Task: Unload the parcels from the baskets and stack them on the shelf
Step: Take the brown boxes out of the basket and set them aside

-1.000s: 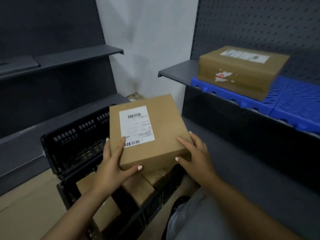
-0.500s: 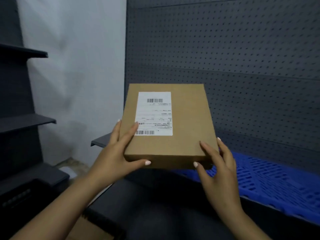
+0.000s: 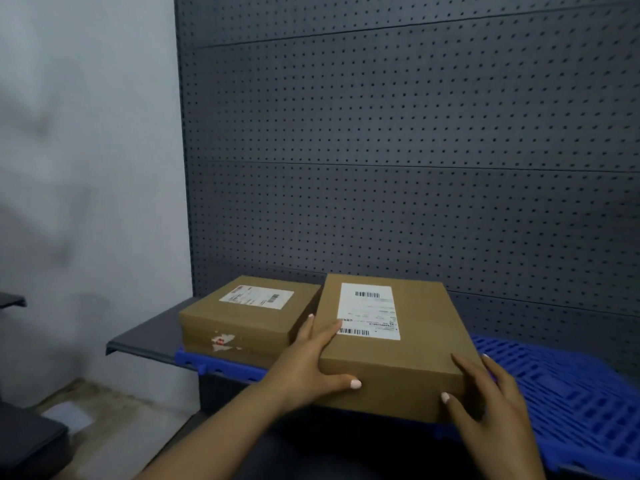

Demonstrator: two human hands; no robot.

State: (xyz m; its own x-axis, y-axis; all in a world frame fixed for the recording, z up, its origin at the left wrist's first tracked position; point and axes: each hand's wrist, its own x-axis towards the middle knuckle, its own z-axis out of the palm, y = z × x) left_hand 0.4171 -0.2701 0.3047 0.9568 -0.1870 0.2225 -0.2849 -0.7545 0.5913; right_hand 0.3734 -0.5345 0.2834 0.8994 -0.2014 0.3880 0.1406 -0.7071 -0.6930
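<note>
Labelled cardboard parcel (image 3: 394, 344) on blue slatted mat (image 3: 571, 393) of shelf (image 3: 145, 336), beside second parcel (image 3: 249, 317). Grasped at near corners: left hand (image 3: 308, 362), right hand (image 3: 485, 400).

barcoded labels on both parcels (image 3: 391, 344) (image 3: 242, 317), print unreadable

Both hands hold a brown parcel (image 3: 412, 355) at its near corners, label up. The left hand (image 3: 311, 368) grips the near-left corner, thumb along the front face, fingers on top beside the label (image 3: 369, 311). The right hand (image 3: 485, 407) grips the near-right corner, thumb on the front. Under the grip lies a blue mat (image 3: 561, 393) on a dark shelf (image 3: 149, 332). Just left of the grip a second parcel (image 3: 247, 315) lies flat on the mat, touching or nearly touching the held one. Behind stands a pegboard (image 3: 398, 150)
</note>
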